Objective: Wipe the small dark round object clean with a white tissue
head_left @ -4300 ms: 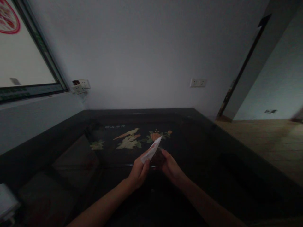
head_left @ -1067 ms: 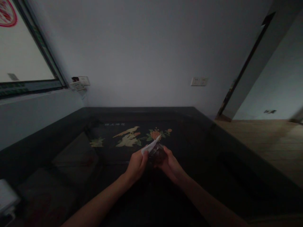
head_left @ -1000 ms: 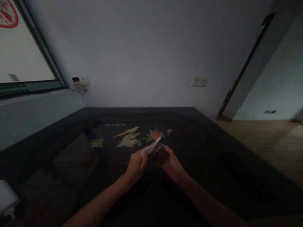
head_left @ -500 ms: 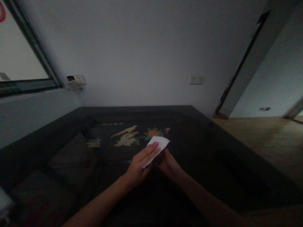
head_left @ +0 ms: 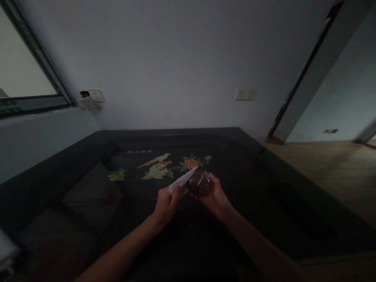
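Note:
My left hand [head_left: 164, 203] is closed on a folded white cloth or paper [head_left: 181, 181], whose tip points up and right against a small dark round object [head_left: 199, 183]. My right hand [head_left: 216, 197] grips that round object from below and the right; it looks glossy, like a small jar or glass, but the dim light hides what it is. Both hands hover over a black table [head_left: 264, 184] with a painted bird-and-flower panel [head_left: 160, 169] just beyond them.
The table stands in a corner, with a white wall behind it and a window [head_left: 20, 78] on the left. Wall sockets [head_left: 91, 98] sit near the window and another socket plate [head_left: 245, 94] on the back wall. A wooden floor [head_left: 331, 168] and doorway lie to the right.
Half a second ago my left hand pressed the white sheet flat over the round object; now the sheet is drawn back to its left side and the object shows. The view shifted slightly.

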A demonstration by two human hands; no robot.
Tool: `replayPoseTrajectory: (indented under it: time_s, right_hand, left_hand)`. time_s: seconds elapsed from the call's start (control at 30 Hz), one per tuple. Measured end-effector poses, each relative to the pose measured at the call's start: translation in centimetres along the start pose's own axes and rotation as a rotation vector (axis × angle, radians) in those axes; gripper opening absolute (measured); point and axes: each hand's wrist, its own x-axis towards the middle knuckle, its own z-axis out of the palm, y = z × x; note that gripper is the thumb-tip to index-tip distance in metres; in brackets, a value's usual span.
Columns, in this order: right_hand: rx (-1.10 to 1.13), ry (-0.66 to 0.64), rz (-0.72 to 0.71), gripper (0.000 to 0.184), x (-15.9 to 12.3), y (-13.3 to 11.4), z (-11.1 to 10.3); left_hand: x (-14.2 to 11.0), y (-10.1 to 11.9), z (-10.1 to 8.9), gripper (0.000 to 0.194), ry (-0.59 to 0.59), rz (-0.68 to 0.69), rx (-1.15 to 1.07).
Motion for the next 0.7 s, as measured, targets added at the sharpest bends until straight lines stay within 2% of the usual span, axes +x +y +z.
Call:
replayPoseTrajectory:
  time_s: [0.07,0.13,0.2,0.27,0.3,0.37,0.43,0.5,0.57,0.63,0.7]
  right_hand:
    - [0.006,-0.003,-0.02,0.041,0.1,-0.2,-0.1]
    - [0.031,0.021,-0.036,0.038,0.3,-0.1,-0.2]
    - [0.057,0.049,-0.038,0.035,0.4,0.2,-0.3]
    - [0.054,0.037,-0.01,0.034,0.4,0.6,-0.3]
    - [0.042,0.016,0.01,0.034,0.3,0.8,-0.2]
    - [0.009,-0.036,0.041,0.033,0.1,1.3,-0.1]
    - [-0.032,-0.078,0.04,0.031,0.0,1.9,-0.1]
    - [-0.066,-0.104,0.017,0.03,0.0,2.2,-0.1]
    - [-0.071,-0.11,-0.005,0.029,0.0,2.3,-0.2]
    - [-0.046,-0.084,-0.021,0.03,0.1,2.0,-0.3]
    - [-0.011,-0.032,-0.032,0.032,0.3,1.3,-0.4]
  left_hand:
    - [-0.1,0.1,-0.2,0.041,0.017,0.149,-0.017]
    - [-0.2,0.4,-0.3,0.036,0.005,0.358,-0.054]
    - [-0.1,0.7,-0.3,0.044,-0.042,0.533,-0.077]
    - [0.0,0.8,-0.2,0.05,-0.102,0.597,-0.094]
    - [0.0,0.7,-0.1,0.05,-0.127,0.578,-0.107]
    - [0.0,0.5,0.1,0.045,-0.149,0.434,-0.149]
    - [-0.1,0.2,0.2,0.04,-0.141,0.197,-0.204]
    - [0.0,0.2,0.4,0.042,-0.109,-0.037,-0.265]
    - [0.1,0.4,0.6,0.047,-0.065,-0.211,-0.32]
    - [0.2,0.7,0.8,0.051,-0.028,-0.328,-0.355]
    - [0.1,0.8,1.0,0.054,-0.019,-0.379,-0.367]
